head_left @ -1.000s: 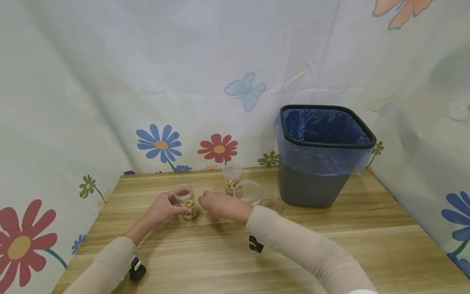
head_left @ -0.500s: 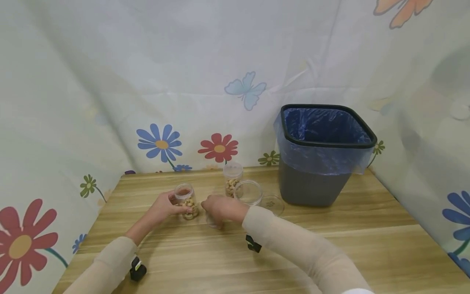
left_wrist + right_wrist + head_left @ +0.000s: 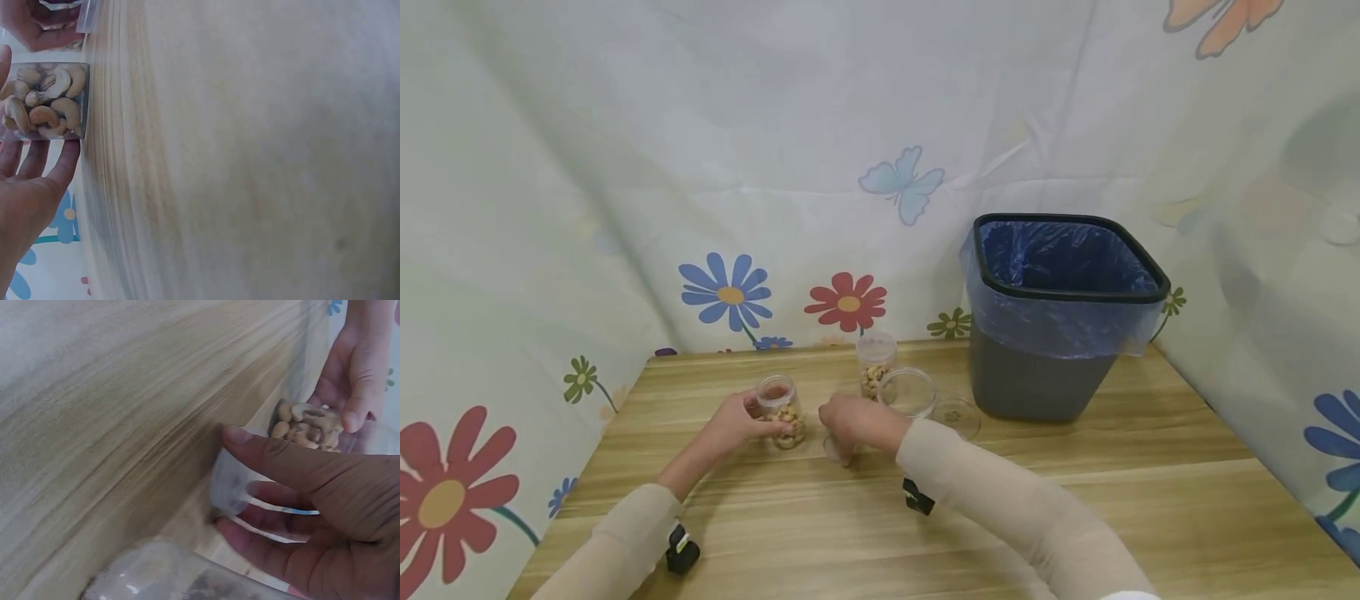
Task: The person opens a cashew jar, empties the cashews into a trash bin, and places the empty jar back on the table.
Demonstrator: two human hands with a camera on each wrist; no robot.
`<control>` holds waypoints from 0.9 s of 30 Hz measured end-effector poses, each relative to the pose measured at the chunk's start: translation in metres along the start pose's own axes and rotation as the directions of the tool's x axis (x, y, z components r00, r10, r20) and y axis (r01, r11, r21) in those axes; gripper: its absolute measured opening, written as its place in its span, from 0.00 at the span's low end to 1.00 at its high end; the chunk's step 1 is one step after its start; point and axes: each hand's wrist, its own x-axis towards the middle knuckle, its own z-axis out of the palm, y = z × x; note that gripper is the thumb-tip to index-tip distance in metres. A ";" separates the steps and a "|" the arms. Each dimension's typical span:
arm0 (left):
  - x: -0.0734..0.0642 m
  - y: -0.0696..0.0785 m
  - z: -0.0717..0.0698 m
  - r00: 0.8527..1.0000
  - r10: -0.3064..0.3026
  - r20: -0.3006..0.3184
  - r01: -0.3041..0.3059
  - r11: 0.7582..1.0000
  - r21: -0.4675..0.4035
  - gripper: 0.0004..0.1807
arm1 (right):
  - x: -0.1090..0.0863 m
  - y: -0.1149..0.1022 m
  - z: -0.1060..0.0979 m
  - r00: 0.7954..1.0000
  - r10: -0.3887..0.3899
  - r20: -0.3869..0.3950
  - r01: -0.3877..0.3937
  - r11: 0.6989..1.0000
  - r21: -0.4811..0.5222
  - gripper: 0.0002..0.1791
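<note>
My left hand grips a small clear jar of cashews that stands upright on the table, its mouth uncovered. In the left wrist view, fingers are on one side of the jar and a thumb tip on the other. Just right of it, my right hand pinches a small translucent lid between thumb and fingers, tilted on edge close to the wood. Whether the lid touches the table, I cannot tell. Behind my right hand stands a second jar of cashews, capped with a pale top.
A clear round rim and a clear disc with a small pattern lie beside the second jar; they may belong to one container. A grey bin with a blue liner stands at the back right of the wooden table.
My right hand has drawn slightly right, away from the jar, and lower, with the small lid now showing beneath its fingers. My left hand and its jar have stayed in place.
</note>
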 end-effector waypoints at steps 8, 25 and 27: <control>0.000 -0.004 -0.001 1.000 -0.001 0.011 0.001 1.000 -0.030 0.35 | -0.024 -0.011 -0.025 0.996 -0.065 -0.055 0.068 0.997 0.047 0.22; 0.002 -0.005 0.001 1.000 -0.001 0.018 0.002 0.999 -0.050 0.35 | -0.095 0.024 -0.131 0.956 -0.126 -0.264 0.108 0.991 -0.080 0.15; 0.002 -0.004 0.001 1.000 0.002 0.022 -0.001 0.999 -0.054 0.35 | -0.106 0.031 -0.143 0.951 -0.112 -0.287 0.092 0.992 -0.083 0.15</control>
